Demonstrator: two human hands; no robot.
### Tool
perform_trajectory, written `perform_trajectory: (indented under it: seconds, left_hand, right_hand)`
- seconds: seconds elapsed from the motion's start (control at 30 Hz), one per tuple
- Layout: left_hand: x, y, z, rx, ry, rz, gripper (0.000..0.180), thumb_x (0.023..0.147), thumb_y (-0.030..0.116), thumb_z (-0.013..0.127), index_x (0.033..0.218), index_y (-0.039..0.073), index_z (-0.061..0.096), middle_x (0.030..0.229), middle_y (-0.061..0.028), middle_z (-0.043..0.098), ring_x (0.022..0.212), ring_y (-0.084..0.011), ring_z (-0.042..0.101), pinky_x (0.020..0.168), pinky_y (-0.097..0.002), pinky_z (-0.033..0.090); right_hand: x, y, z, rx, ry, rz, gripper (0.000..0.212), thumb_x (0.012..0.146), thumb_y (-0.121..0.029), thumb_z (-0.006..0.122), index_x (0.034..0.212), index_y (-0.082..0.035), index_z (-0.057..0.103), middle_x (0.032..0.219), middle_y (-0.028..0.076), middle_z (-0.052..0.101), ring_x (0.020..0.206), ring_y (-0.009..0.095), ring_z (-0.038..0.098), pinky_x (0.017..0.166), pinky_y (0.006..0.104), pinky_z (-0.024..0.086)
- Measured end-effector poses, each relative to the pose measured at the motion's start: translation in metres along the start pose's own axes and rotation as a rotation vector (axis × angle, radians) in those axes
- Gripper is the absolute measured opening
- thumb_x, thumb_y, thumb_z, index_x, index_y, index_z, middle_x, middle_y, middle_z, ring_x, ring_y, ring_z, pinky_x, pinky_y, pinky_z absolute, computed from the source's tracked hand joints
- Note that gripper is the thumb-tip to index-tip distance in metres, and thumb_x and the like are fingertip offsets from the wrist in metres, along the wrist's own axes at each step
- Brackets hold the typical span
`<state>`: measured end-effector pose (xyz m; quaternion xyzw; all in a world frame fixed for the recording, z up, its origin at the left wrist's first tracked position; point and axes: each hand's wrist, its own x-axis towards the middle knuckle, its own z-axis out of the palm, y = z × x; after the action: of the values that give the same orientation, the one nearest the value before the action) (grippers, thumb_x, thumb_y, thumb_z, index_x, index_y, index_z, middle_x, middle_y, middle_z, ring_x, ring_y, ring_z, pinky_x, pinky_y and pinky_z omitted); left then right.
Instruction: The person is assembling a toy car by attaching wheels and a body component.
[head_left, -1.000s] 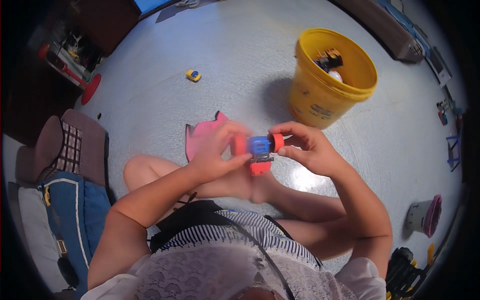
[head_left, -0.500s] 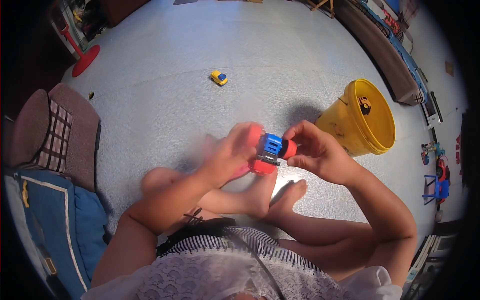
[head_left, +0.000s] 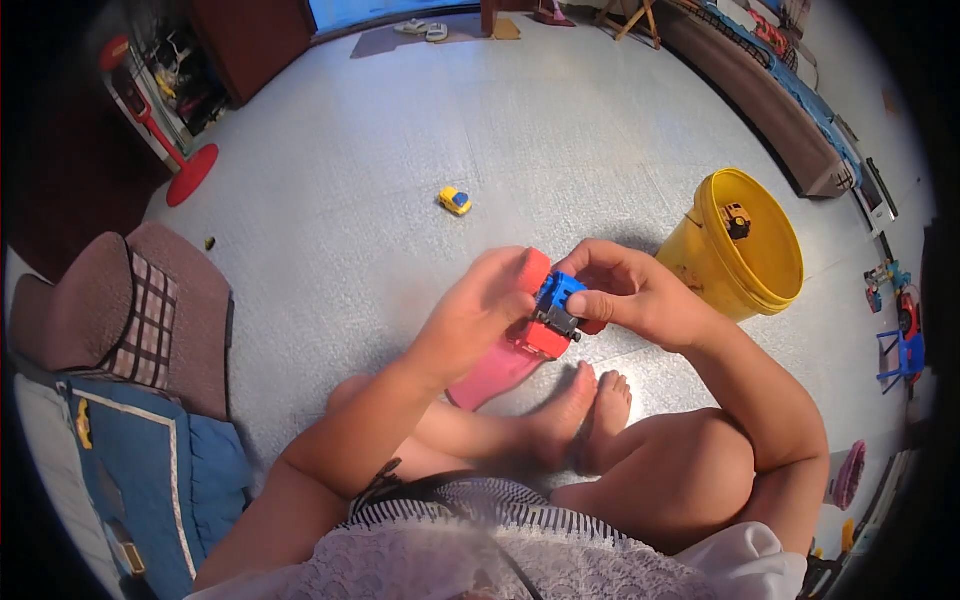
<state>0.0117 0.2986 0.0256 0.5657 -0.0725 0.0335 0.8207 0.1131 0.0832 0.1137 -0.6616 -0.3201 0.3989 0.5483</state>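
Both my hands hold a blue and red toy truck [head_left: 560,298] with chunky red wheels, up in front of my crossed legs. At its left side my left hand [head_left: 478,312] grips it by a red wheel, thumb and fingers closed. The thumb of my right hand [head_left: 630,295] presses on the blue body, while its fingers curl behind the far side. Below the truck lies a flat pink thing [head_left: 497,370], partly hidden by my left hand and arm; its kind I cannot make out.
A yellow bucket [head_left: 690,250] stands to the right with a small yellow and black toy [head_left: 737,220] inside. Ahead on the floor sits a yellow toy car [head_left: 455,200]. A brown cushioned seat [head_left: 195,300] is at left, a long brown sofa [head_left: 750,110] at far right.
The toy truck has turned in my hands, and my right thumb has moved from its side onto the blue body. My right knee has come up. The view has tilted upward.
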Motion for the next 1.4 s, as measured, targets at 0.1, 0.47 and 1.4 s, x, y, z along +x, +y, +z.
perform_trajectory:
  seconds: [0.1, 0.47, 1.4]
  left_hand:
    - [0.005, 0.01, 0.007, -0.05, 0.062, -0.002, 0.052, 0.101, 0.02, 0.069, 0.143, -0.001, 0.046, 0.132, -0.0105, 0.062, 0.12, -0.0172, 0.06, 0.106, -0.0357, 0.05]
    - [0.03, 0.004, 0.009, 0.133, 0.113, 0.057, 0.046, 0.103, 0.008, 0.064, 0.145, 0.003, 0.048, 0.135, -0.0162, 0.061, 0.119, -0.0199, 0.062, 0.104, -0.0352, 0.05]
    - [0.023, 0.026, 0.038, 0.241, 0.125, -0.099, 0.021, 0.092, 0.013, 0.077, 0.105, -0.003, 0.076, 0.126, -0.0076, 0.057, 0.119, -0.0182, 0.058, 0.1, -0.0306, 0.046]
  right_hand:
    - [0.006, 0.004, -0.003, 0.083, 0.065, -0.096, 0.022, 0.098, -0.017, 0.071, 0.115, -0.004, 0.065, 0.1, 0.004, 0.068, 0.088, 0.011, 0.065, 0.079, 0.0297, 0.054]
    - [0.0, 0.025, -0.016, 0.184, 0.044, -0.095, 0.026, 0.099, -0.024, 0.072, 0.113, -0.008, 0.056, 0.114, 0.003, 0.064, 0.096, 0.01, 0.06, 0.078, 0.0271, 0.054]
    - [-0.028, 0.035, -0.007, 0.147, 0.223, -0.274, 0.025, 0.1, -0.013, 0.07, 0.116, 0.0, 0.055, 0.111, 0.01, 0.067, 0.094, 0.014, 0.067, 0.075, 0.0297, 0.057]
